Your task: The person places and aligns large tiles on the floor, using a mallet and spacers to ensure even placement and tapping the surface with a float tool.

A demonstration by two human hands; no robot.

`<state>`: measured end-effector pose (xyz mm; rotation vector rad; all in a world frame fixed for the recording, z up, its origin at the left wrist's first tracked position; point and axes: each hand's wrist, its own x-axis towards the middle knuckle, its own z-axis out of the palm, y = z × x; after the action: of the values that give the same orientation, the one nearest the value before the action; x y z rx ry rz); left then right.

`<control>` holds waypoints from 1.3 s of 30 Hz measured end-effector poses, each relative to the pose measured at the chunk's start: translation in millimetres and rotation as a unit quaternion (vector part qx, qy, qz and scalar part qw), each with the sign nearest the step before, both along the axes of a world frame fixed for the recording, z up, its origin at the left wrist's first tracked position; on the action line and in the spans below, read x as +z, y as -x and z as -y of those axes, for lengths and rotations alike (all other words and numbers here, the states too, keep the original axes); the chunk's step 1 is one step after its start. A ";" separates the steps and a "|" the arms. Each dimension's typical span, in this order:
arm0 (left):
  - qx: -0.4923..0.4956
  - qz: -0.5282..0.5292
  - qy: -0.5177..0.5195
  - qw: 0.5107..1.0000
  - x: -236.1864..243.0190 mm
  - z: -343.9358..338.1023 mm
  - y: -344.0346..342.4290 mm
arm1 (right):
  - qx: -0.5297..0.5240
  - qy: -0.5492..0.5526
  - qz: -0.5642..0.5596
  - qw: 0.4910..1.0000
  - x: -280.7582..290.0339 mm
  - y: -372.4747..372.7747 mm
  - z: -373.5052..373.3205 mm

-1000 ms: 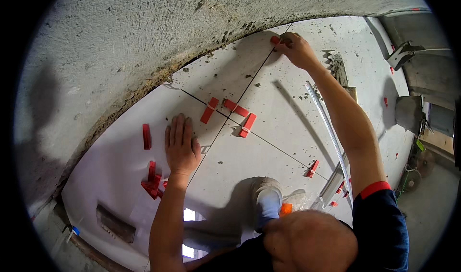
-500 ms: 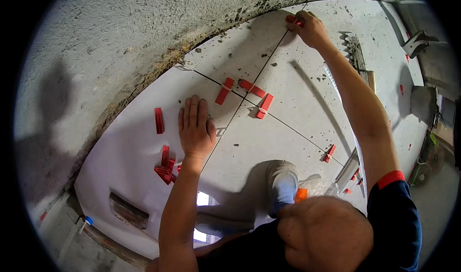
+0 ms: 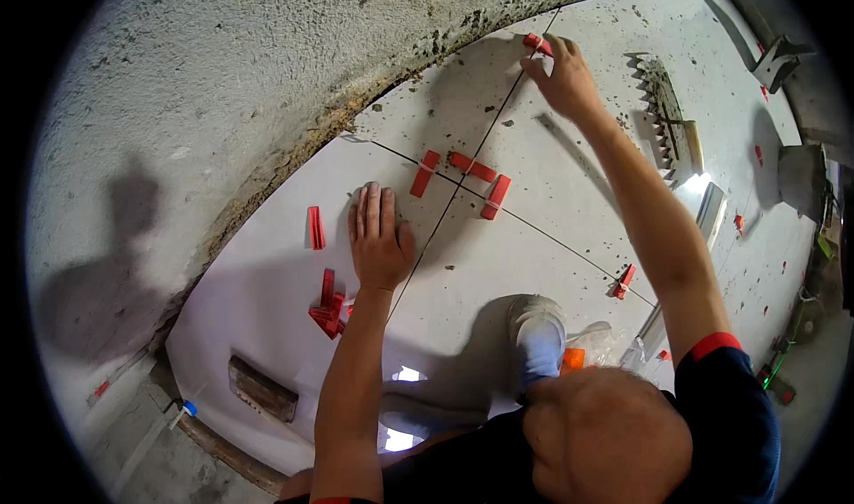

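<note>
My left hand (image 3: 382, 248) lies flat on a pale floor tile (image 3: 267, 304), fingers stretched out, left of a dark joint between tiles. At the far end of that joint, a red tile-levelling wedge (image 3: 537, 45) sits in a white clip. My right hand (image 3: 569, 84) is right beside this wedge with thumb and fingers apart; whether a fingertip still touches it is hard to tell. Around the joint crossing stand more red wedges (image 3: 472, 167) in clips. A loose red wedge (image 3: 317, 228) and a small pile of red wedges (image 3: 328, 311) lie left of my left hand.
A rough grey wall (image 3: 240, 68) curves along the far left edge. A notched trowel (image 3: 667, 117) lies on the tiles at right, near a metal straightedge (image 3: 707, 219). Another clipped wedge (image 3: 625, 282) stands at lower right. A wooden block (image 3: 263, 388) rests at lower left.
My right thumb and fingers have spread from their pinch on the far wedge, which stays on the joint. The left hand still lies flat. The whole view has shifted slightly.
</note>
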<state>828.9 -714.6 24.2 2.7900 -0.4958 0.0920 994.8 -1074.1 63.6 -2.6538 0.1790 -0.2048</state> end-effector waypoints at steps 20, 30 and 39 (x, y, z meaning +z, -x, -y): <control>0.012 -0.223 -0.045 0.974 47.4 3.4 14.3 | 0.322 -0.257 -0.276 0.868 12.5 300.5 -136.2; 0.034 -0.214 -0.071 0.974 55.1 1.8 12.1 | 0.380 -0.201 -0.250 0.868 1.5 275.4 -150.2; 0.086 -0.105 -0.048 0.990 38.9 -23.8 26.8 | 0.288 -0.213 -0.175 0.917 12.7 181.4 -127.9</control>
<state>802.1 -690.9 63.1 2.8881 -0.2141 -0.1909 813.4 -946.2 76.3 -2.1653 -0.4027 0.4557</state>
